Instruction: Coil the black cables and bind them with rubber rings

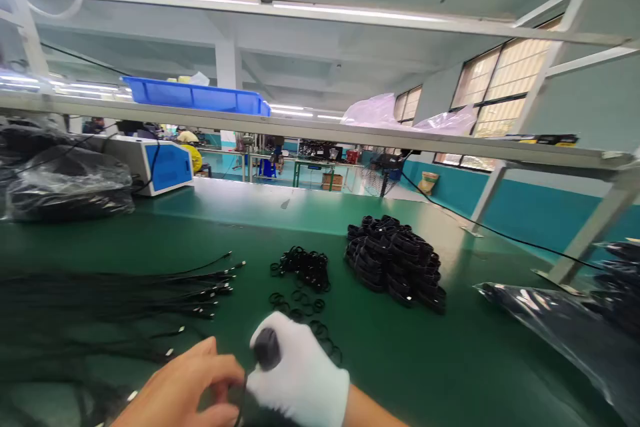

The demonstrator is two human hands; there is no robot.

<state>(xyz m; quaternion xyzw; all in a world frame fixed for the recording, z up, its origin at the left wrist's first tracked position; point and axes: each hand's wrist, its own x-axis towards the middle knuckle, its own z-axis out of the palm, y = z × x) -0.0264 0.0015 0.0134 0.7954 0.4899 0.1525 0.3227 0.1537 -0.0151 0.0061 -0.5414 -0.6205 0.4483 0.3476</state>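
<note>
My left hand (187,387), bare, is at the bottom with its fingers curled in a pinch at a thin black cord (243,403), which runs down beside the glove. Touching or nearly touching it, my right hand (300,373) wears a white glove and is closed. A dark lump (267,349) shows at its thumb side; whether it is held or worn on the thumb I cannot tell. Loose black cables (200,293) with shiny metal plugs spread to the left. Just beyond the glove lie small black rings (303,303), like rubber bands, and a heap of them (305,265).
Bundled black coils (393,257) are piled right of centre on the green table (400,360). Plastic-wrapped black goods (560,333) lie at the right. A blue-and-white machine (167,163) and a bagged bundle (70,180) stand back left. A shelf (310,127) overhead carries a blue tray (200,97).
</note>
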